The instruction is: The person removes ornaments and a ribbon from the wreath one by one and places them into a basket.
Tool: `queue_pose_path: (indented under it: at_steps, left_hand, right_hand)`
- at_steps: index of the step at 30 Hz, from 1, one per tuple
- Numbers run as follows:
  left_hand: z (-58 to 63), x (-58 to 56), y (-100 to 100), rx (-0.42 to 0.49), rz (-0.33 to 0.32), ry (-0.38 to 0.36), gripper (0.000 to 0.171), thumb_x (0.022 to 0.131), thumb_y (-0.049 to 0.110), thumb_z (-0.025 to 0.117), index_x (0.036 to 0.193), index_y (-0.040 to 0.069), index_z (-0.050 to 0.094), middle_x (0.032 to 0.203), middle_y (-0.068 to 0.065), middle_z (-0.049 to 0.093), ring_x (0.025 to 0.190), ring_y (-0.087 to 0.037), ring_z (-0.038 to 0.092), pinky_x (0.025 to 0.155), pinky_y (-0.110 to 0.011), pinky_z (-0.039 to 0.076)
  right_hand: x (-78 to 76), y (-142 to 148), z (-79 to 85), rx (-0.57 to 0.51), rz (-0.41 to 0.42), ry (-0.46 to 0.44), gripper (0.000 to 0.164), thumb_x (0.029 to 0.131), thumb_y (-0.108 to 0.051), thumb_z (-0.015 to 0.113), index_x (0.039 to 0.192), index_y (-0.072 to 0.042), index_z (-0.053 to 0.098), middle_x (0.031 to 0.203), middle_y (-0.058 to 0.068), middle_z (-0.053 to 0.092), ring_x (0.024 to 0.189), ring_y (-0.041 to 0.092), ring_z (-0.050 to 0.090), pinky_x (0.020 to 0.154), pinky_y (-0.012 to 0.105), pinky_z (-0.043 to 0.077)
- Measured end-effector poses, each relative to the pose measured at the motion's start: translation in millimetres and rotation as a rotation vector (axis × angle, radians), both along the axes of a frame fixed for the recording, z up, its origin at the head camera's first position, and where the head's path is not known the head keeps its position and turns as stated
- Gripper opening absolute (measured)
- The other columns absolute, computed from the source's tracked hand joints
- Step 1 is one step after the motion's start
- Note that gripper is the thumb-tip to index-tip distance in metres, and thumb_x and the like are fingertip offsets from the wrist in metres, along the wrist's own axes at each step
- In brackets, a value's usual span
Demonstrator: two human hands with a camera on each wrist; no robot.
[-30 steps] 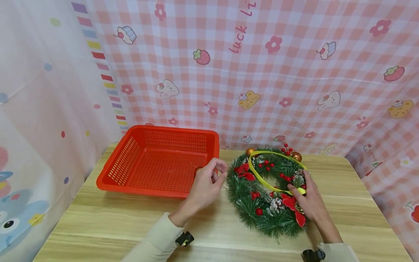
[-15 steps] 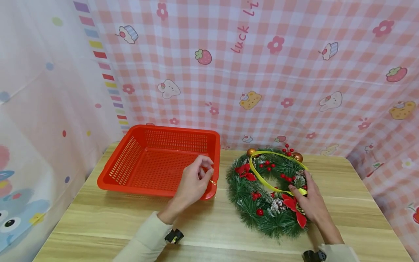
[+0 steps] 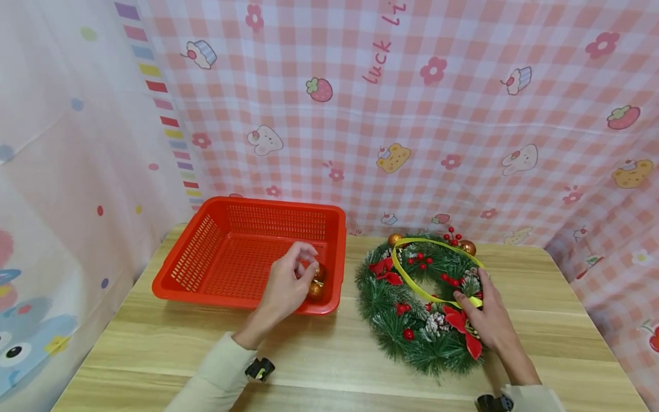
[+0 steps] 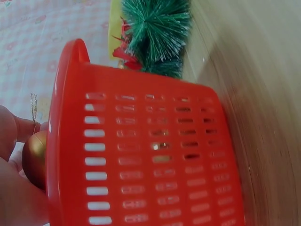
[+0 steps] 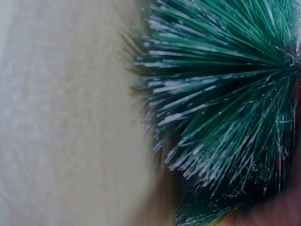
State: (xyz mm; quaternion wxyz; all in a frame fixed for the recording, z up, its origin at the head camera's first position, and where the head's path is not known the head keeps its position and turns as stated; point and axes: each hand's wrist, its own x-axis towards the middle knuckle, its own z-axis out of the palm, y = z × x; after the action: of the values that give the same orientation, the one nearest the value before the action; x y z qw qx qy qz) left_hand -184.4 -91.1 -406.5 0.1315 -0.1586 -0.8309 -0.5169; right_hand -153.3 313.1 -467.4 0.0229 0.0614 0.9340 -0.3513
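Observation:
My left hand (image 3: pixel 288 280) is over the right part of the red plastic basket (image 3: pixel 177 246), fingers curled with the thumb close to them. The left wrist view shows a gold bauble (image 4: pixel 34 157) with a thin gold string, held against the fingers beside the basket rim (image 4: pixel 55 136). More gold baubles (image 3: pixel 316 292) show just past the thumb in the head view. My right hand (image 3: pixel 491 320) grips the right edge of a green Christmas wreath (image 3: pixel 391 320), thumb by its yellow ribbon (image 3: pixel 412 284). In the right wrist view, frosted green needles (image 5: pixel 225 89) fill much of the picture.
The wreath carries red berries (image 3: pixel 421 261), red petals (image 3: pixel 387 271), a pinecone (image 3: pixel 437 324) and gold balls (image 3: pixel 467 247). It lies right of the basket on a wooden table (image 3: pixel 355 372). A pink checked curtain (image 3: pixel 355 137) hangs behind.
My left hand has moved left, from between basket and wreath to over the basket. Gold baubles now show beside its thumb. My right hand keeps its place on the wreath.

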Motion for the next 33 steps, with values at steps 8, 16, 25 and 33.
queue_pose_path:
  at_steps: [8, 16, 25, 33]
  left_hand:
    - [-2.0, -1.8, -10.1, 0.004, 0.009, 0.0, 0.019, 0.093, 0.0, 0.064, 0.105, 0.013, 0.059, 0.093, -0.01, 0.066, 0.057, -0.015, 0.051, 0.05, -0.024, 0.043]
    - [-3.2, -4.3, -15.8, -0.001, 0.039, 0.018, 0.018, 0.092, 0.001, 0.065, 0.104, 0.013, 0.059, 0.089, -0.004, 0.065, 0.06, -0.015, 0.05, 0.054, -0.023, 0.041]
    - [-3.6, -5.2, -17.6, -0.011, 0.038, 0.009, 0.018, 0.093, 0.0, 0.064, 0.105, 0.012, 0.059, 0.09, -0.007, 0.066, 0.063, -0.016, 0.053, 0.056, -0.024, 0.044]
    - [-5.4, -6.7, -17.5, -0.011, 0.043, 0.02, 0.021, 0.091, -0.004, 0.063, 0.106, 0.01, 0.058, 0.093, -0.005, 0.067, 0.085, -0.014, 0.062, 0.071, -0.03, 0.049]
  right_hand:
    - [1.1, -0.9, 0.4, -0.004, -0.001, 0.0, 0.091, 0.099, -0.059, 0.044, 0.159, -0.017, -0.01, 0.16, 0.033, -0.001, 0.141, 0.06, 0.01, 0.103, 0.076, 0.019]
    - [1.2, -0.5, -0.4, -0.001, -0.003, 0.001, 0.091, 0.099, -0.059, 0.044, 0.159, -0.017, -0.01, 0.16, 0.033, -0.001, 0.14, 0.06, 0.011, 0.103, 0.076, 0.019]
    - [0.9, -0.2, -1.1, -0.004, -0.003, 0.01, 0.091, 0.099, -0.059, 0.044, 0.159, -0.017, -0.01, 0.161, 0.032, -0.001, 0.142, 0.059, 0.01, 0.103, 0.076, 0.019]
    - [0.5, 0.0, -1.0, -0.007, -0.003, 0.009, 0.091, 0.099, -0.059, 0.044, 0.159, -0.017, -0.01, 0.161, 0.032, -0.001, 0.142, 0.058, 0.009, 0.104, 0.076, 0.018]
